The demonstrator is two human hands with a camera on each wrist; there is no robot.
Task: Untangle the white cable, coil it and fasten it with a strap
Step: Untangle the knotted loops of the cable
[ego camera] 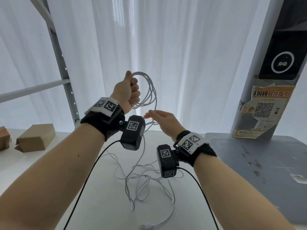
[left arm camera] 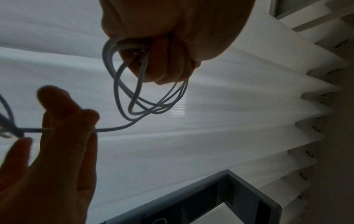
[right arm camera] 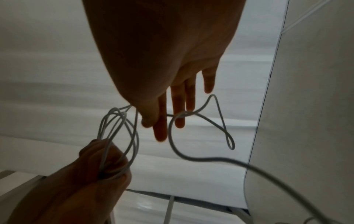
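My left hand (ego camera: 131,90) is raised in a fist and grips several loops of the white cable (ego camera: 150,90), which hang as a coil to its right. The left wrist view shows the loops leaving the fist (left arm camera: 162,65). From the coil one strand runs down to my right hand (ego camera: 149,114), just below and to the right. There the strand passes between the thumb and the nearly straight fingers (right arm camera: 162,121), lightly pinched. The remaining cable drops to the white table (ego camera: 99,205) and lies in a loose tangle (ego camera: 146,180). Its USB plug (ego camera: 144,227) lies near the front edge. No strap is in view.
Brown cardboard boxes (ego camera: 35,138) sit at the table's left. A grey machine base (ego camera: 265,163) with an upright column (ego camera: 282,63) fills the right side. A grey metal shelf frame (ego camera: 64,80) stands at the left, before white curtains. Black camera leads trail from both wrists.
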